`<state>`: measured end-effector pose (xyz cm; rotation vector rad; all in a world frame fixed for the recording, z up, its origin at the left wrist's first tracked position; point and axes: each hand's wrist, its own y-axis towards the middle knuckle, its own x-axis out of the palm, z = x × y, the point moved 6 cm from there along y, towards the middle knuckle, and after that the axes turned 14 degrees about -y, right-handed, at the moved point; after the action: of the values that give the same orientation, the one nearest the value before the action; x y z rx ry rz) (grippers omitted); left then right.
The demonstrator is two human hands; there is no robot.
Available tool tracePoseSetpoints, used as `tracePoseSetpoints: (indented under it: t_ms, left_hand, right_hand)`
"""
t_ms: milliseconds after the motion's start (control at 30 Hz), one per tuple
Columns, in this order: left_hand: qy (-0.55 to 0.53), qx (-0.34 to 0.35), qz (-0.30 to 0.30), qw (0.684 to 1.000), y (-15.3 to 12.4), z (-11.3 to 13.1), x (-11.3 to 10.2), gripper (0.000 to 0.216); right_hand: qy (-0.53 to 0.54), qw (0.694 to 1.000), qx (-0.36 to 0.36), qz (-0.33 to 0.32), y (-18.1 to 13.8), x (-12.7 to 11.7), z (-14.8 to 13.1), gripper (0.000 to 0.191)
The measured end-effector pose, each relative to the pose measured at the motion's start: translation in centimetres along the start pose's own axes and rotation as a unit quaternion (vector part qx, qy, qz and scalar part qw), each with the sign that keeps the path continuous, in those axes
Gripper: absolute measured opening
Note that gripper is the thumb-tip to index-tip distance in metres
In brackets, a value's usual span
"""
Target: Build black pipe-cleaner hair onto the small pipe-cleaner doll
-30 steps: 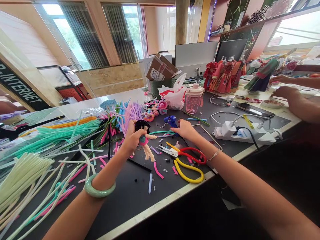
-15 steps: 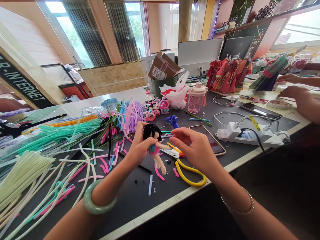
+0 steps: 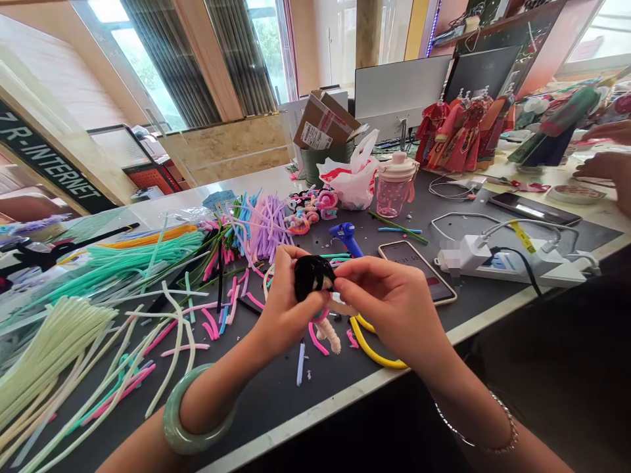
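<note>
My left hand point(image 3: 280, 309) is wrapped round a small pipe-cleaner doll point(image 3: 311, 277) with black hair, a pale face and pale legs hanging down. The thumb lies across the doll's body and hides most of it. At the right side of the doll's head, my right hand point(image 3: 397, 295) pinches the edge of the black hair between thumb and fingers. Yellow-handled scissors point(image 3: 369, 345) lie under my right hand, their blades covered. Behind the doll a blue glue gun point(image 3: 346, 238) rests on the table.
Bundles of pipe cleaners point(image 3: 59, 348) and cut pieces spread over the left. A phone point(image 3: 419, 266) and a power strip point(image 3: 497, 263) lie to the right. Farther back stand a pink cup point(image 3: 394, 187), a plastic bag point(image 3: 352, 180) and red doll dresses point(image 3: 461, 141). Another person's hand point(image 3: 604, 167) is at far right.
My right hand has moved left from beside the doll and now pinches at its head. The doll has been raised and turned, showing more black hair. The view has shifted slightly.
</note>
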<state>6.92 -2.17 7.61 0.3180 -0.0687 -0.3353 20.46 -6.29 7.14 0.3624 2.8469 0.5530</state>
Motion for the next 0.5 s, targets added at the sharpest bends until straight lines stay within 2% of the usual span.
tracePoseSetpoints:
  t_ms: [167,300,367,500]
  left_hand:
    - [0.015,0.006,0.006,1.0,-0.1,0.0,0.1,0.03]
    - [0.022,0.0,0.014,1.0,-0.2,0.2,0.2,0.03]
    - [0.015,-0.005,0.012,1.0,-0.3,0.3,0.4,0.03]
    - [-0.027,-0.025,-0.003,0.999,-0.5,0.1,0.7,0.029]
  right_hand:
    - [-0.012,0.999,-0.023,0.03,-0.1,-0.3,-0.5,0.005]
    - [-0.102,0.99,-0.08,0.052,-0.3,-0.7,-1.4,0.009]
    - [-0.173,0.973,-0.139,0.069,-0.5,-0.9,-2.3,0.013]
    - [-0.288,0.917,-0.258,0.097,-1.1,-1.0,-3.9,0.02]
